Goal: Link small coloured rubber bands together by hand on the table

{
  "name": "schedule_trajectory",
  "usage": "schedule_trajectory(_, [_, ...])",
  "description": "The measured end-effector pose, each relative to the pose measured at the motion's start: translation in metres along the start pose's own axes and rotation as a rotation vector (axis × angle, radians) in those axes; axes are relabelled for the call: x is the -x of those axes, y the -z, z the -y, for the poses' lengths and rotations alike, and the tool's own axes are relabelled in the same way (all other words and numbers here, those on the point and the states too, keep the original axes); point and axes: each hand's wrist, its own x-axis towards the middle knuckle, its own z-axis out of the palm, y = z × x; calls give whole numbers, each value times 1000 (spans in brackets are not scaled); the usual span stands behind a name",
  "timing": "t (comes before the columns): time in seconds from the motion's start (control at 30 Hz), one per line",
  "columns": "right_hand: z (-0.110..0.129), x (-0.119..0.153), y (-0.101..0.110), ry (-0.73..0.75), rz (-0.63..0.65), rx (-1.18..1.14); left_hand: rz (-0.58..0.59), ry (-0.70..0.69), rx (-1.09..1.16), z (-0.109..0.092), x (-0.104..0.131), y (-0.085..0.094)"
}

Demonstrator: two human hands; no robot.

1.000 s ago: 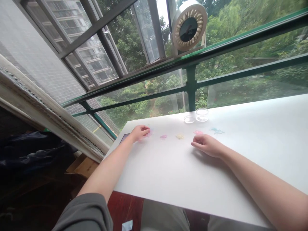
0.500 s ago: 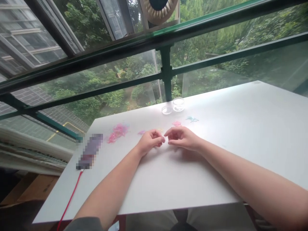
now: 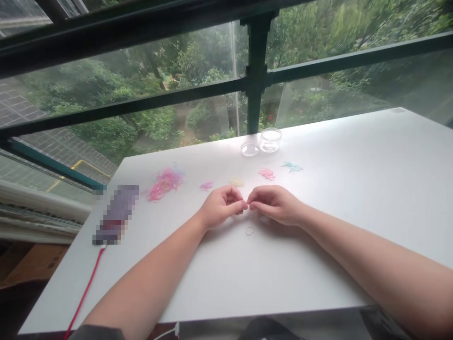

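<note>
My left hand (image 3: 223,207) and my right hand (image 3: 276,204) meet over the white table (image 3: 311,274), thumbs and forefingers pinched with their tips almost touching. Whatever lies between the fingertips is too small to make out. Just below them a thin, pale loop, like a small rubber band (image 3: 249,231), rests on the tabletop. Beyond the hands are little heaps of similar bands: purple bands (image 3: 206,186), yellow bands (image 3: 236,182), pink bands (image 3: 267,174) and teal bands (image 3: 292,166). A larger mixed heap of mostly pink bands (image 3: 164,184) spreads out to the left.
At the table's back edge stands a clear round jar (image 3: 271,140), with a clear shallow lid (image 3: 249,149) beside it. A pixelated phone-like object (image 3: 116,215) with a red cable (image 3: 85,295) lies at left. Green railing (image 3: 257,71) and glass border the far side.
My right thumb and forefinger have closed into a pinch and come closer to the left fingertips. The small loop now shows below my hands. My view has tipped downward.
</note>
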Motion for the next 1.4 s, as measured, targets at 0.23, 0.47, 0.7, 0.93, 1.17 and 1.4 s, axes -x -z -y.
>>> schedule_trajectory(0.23, [-3,-1,3,8,-40,23,-41,7,-65,-2,0,-3])
schedule_trajectory(0.47, [-1,-2,2,26,-23,46,-18,-19,-136,-1,0,-5])
schedule_trajectory(0.7, [-3,-3,1,40,-56,51,-31,-21,-245,-2,2,-7])
schedule_trajectory(0.93, [-3,-2,2,52,-69,96,-70,-3,-279,-1,3,-7])
schedule_trajectory(1.17, [-3,-2,2,58,-48,99,-79,19,-295,0,2,-6])
schedule_trajectory(1.4, [-2,-1,3,67,-21,119,-36,17,-296,1,2,-4])
